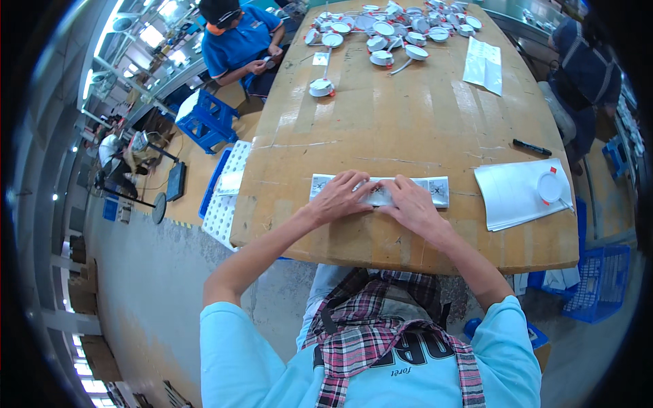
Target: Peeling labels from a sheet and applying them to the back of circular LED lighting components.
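A long, narrow strip of folded printed paper (pixel 439 192) lies crosswise on the table near its front edge, with dark line drawings on its face. My left hand (pixel 340 196) bends over the left half of the strip, its fingers closed and pressing on the paper. Close beside it, my right hand (pixel 413 206) grips the strip right of the middle, thumb at the near edge. The fingertips of both hands almost meet at the centre and cover part of the paper.
Several white round lamp-like parts (pixel 383 29) with cables crowd the far end. A stack of white sheets (pixel 507 194) lies to the right, a white round part (pixel 548 187) on it. Beyond are a black marker (pixel 532 147) and a plastic bag (pixel 483 66). A co-worker (pixel 238 41) sits far left.
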Demonstrator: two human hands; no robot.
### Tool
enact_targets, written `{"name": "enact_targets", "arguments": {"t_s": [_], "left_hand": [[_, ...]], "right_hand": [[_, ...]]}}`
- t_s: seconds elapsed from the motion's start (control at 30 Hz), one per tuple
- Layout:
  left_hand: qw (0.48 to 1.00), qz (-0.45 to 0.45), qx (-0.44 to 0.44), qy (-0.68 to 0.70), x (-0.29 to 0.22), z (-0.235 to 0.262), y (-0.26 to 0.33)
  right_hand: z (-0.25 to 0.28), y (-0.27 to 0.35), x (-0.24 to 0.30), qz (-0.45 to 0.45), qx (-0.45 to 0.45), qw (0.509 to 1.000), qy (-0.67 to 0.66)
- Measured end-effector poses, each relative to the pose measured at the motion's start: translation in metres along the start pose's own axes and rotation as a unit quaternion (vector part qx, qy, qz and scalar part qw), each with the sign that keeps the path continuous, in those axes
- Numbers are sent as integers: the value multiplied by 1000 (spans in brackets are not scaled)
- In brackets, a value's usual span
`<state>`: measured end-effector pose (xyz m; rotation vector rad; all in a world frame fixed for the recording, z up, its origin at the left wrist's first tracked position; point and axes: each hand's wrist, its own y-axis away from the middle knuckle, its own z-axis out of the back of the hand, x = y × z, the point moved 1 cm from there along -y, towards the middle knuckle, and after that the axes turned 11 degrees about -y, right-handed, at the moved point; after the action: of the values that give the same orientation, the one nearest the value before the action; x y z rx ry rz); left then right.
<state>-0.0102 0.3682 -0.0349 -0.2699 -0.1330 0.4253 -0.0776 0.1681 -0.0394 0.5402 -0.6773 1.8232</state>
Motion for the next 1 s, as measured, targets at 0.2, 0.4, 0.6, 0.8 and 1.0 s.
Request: {"name": "enact_targets", "arguments": {"t_s": [0.2,0.4,0.6,0.8,1.0], "left_hand": [[990,-123,-24,-65,12,11,-15],[997,-71,9,-6,4,41,-39],[996,-64,67,13,1,87,-35],[990,21,124,60,-1,109,-4],[932,249,208,162,18,132,15]], "right_hand": [[6,-2,5,95,-61,988,101],[35,-14,8,163,-126,972,113],[85,1,12,185,-97,973,99],[117,35,-20,131,-109,981,89],[177,36,-5,-56,-245,961,116]]}}
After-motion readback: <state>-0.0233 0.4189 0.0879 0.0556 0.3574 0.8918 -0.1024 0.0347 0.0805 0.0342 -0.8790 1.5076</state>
